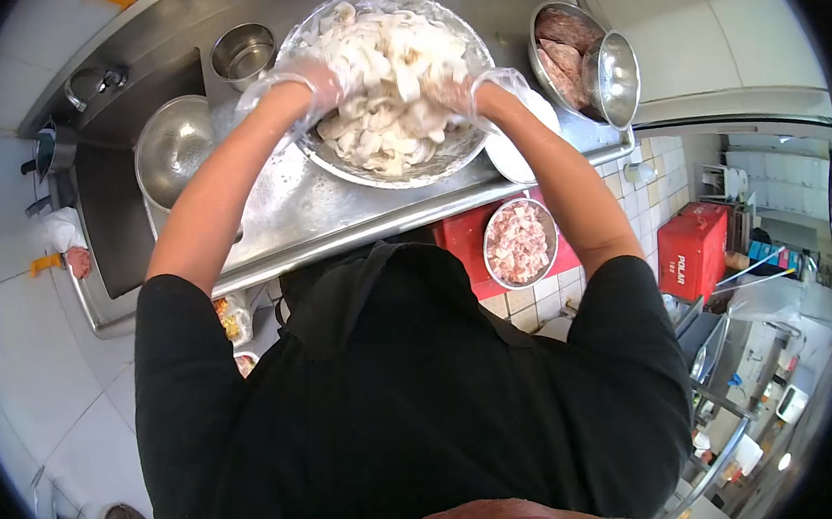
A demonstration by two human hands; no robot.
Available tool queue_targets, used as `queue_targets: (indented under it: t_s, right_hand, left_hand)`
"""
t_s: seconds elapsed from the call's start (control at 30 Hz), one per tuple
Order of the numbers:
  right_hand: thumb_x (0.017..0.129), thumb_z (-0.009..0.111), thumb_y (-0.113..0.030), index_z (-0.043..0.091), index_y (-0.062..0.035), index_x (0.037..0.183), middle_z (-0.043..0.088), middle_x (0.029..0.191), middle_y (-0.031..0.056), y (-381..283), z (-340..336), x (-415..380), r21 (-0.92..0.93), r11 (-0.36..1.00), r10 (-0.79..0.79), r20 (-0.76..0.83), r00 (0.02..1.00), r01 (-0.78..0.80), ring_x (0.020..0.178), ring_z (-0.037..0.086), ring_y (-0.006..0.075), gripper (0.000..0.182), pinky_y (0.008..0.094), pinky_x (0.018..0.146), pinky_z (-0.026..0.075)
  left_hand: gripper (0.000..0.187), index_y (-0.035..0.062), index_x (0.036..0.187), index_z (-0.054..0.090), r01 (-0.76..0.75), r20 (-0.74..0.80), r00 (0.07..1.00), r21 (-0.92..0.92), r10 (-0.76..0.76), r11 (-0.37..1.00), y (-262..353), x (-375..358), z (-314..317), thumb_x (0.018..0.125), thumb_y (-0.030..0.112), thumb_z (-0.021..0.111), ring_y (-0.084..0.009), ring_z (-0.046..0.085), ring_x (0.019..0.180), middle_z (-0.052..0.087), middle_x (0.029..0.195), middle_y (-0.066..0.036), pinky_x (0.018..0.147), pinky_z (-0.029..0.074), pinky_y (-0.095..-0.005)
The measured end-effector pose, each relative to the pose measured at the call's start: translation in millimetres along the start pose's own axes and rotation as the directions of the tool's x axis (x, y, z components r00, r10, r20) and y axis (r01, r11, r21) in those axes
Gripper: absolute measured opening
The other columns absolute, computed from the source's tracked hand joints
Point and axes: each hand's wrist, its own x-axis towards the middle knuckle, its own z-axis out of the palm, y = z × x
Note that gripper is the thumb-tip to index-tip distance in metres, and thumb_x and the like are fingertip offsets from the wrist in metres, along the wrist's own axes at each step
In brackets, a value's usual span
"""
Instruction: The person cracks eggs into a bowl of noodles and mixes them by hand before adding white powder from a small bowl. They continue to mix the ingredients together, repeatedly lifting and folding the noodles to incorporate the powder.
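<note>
Bright; heavy fisheye curve; black corners; steel glare

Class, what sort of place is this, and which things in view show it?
Probably a commercial kitchen: a long steel counter with a built-in sink, a large bowl of pale sliced food, and a smaller bowl of chopped raw meat.

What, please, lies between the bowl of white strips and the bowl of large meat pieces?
The head view shows a round white item, partly under the right forearm, between the strip bowl and the meat bowl.
</note>
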Motion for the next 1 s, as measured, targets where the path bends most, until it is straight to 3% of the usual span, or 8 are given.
queue_targets:
  t_s: [0.07, 0.13, 0.27, 0.3, 0.4, 0.53, 0.77, 1.0]
  right_hand:
    - [0.082, 0.044, -0.036, 0.051, -0.0131, 0.117, 0.049, 0.118, 0.0158, -15, 7, -17, 0.066, 0.996, -0.072, 0.265, 0.961, 0.057, 0.108, 0.046, 0.0303, 0.042, 0.0360, 0.093, 0.035]
    - [0.081, 0.045, -0.034, 0.052, -0.0113, 0.115, 0.050, 0.118, 0.0157, -26, 27, -22, -0.491, 0.856, -0.017, 0.287, 0.958, 0.162, 0.106, 0.047, 0.0295, 0.042, 0.0356, 0.093, 0.034]
    - [0.074, 0.056, -0.039, 0.053, -0.0092, 0.113, 0.051, 0.117, 0.0149, 14, 98, 23, -0.359, 0.932, 0.161, 0.302, 0.939, -0.044, 0.105, 0.048, 0.0284, 0.049, 0.0353, 0.091, 0.036]
    - [0.069, 0.060, -0.046, 0.054, -0.0089, 0.113, 0.053, 0.114, 0.0159, 3, 96, 10, 0.187, 0.982, 0.048, -0.069, 0.996, -0.035, 0.104, 0.048, 0.0296, 0.057, 0.0351, 0.091, 0.036]
    - [0.068, 0.063, -0.046, 0.053, -0.0087, 0.114, 0.054, 0.113, 0.0152, -42, 60, -8, 0.605, 0.719, 0.332, 0.131, 0.934, -0.340, 0.102, 0.049, 0.0298, 0.060, 0.0336, 0.093, 0.035]
    - [0.070, 0.063, -0.045, 0.050, -0.0075, 0.116, 0.054, 0.113, 0.0150, -28, 76, 7, 0.921, 0.389, 0.369, -0.153, 0.917, -0.003, 0.102, 0.050, 0.0284, 0.061, 0.0331, 0.091, 0.036]
    - [0.072, 0.062, -0.042, 0.045, -0.0052, 0.119, 0.053, 0.113, 0.0146, -23, 65, 10, -0.094, 0.993, -0.119, -0.765, 0.633, 0.074, 0.103, 0.050, 0.0260, 0.062, 0.0322, 0.089, 0.039]
    - [0.074, 0.058, -0.046, 0.042, -0.0035, 0.121, 0.057, 0.105, 0.0153, -27, -29, -12, -0.216, 0.966, -0.216, -0.363, 0.906, 0.144, 0.096, 0.055, 0.0258, 0.065, 0.0335, 0.081, 0.044]
  left_hand:
    - [0.037, 0.0078, 0.097, 0.063, -0.139, 0.199, 0.976, 0.250, 0.090, 0.958, 8, -4, 30, 0.072, 0.034, 0.054, -0.0308, 0.059, 0.087, 0.061, 0.096, -0.017, 0.074, 0.046, -0.0391]
    - [0.044, 0.0065, 0.100, 0.061, -0.257, 0.372, 0.912, 0.196, 0.170, 0.946, 18, -3, 49, 0.072, 0.041, 0.055, -0.0311, 0.058, 0.090, 0.060, 0.098, -0.018, 0.077, 0.045, -0.0376]
    - [0.060, 0.0068, 0.120, 0.046, -0.109, 0.133, 0.969, -0.528, 0.209, 0.842, 18, 12, 85, 0.081, 0.052, 0.039, -0.0270, 0.052, 0.102, 0.053, 0.114, -0.015, 0.090, 0.038, -0.0342]
    - [0.059, 0.0057, 0.121, 0.044, -0.080, 0.114, 0.974, -0.639, 0.197, 0.765, 26, -3, 65, 0.082, 0.050, 0.040, -0.0255, 0.052, 0.102, 0.052, 0.115, -0.015, 0.090, 0.038, -0.0333]
    - [0.048, 0.0020, 0.122, 0.042, -0.161, -0.082, 0.977, -0.891, 0.197, 0.424, 37, 1, 80, 0.085, 0.033, 0.047, -0.0192, 0.051, 0.100, 0.051, 0.117, -0.012, 0.090, 0.038, -0.0297]
    - [0.044, 0.0023, 0.119, 0.045, -0.327, -0.301, 0.945, -0.849, 0.128, 0.414, 58, -12, 79, 0.084, 0.030, 0.050, -0.0214, 0.050, 0.100, 0.051, 0.116, -0.011, 0.090, 0.037, -0.0302]
    - [0.040, 0.0045, 0.109, 0.053, -0.361, -0.581, 0.807, -0.631, -0.110, 0.686, 56, -29, 45, 0.081, 0.032, 0.050, -0.0277, 0.050, 0.101, 0.055, 0.108, -0.015, 0.089, 0.038, -0.0342]
    - [0.050, 0.0053, 0.109, 0.055, -0.249, -0.455, 0.887, -0.345, 0.070, 0.905, -16, 15, 26, 0.080, 0.045, 0.045, -0.0263, 0.053, 0.100, 0.055, 0.109, -0.016, 0.085, 0.041, -0.0359]
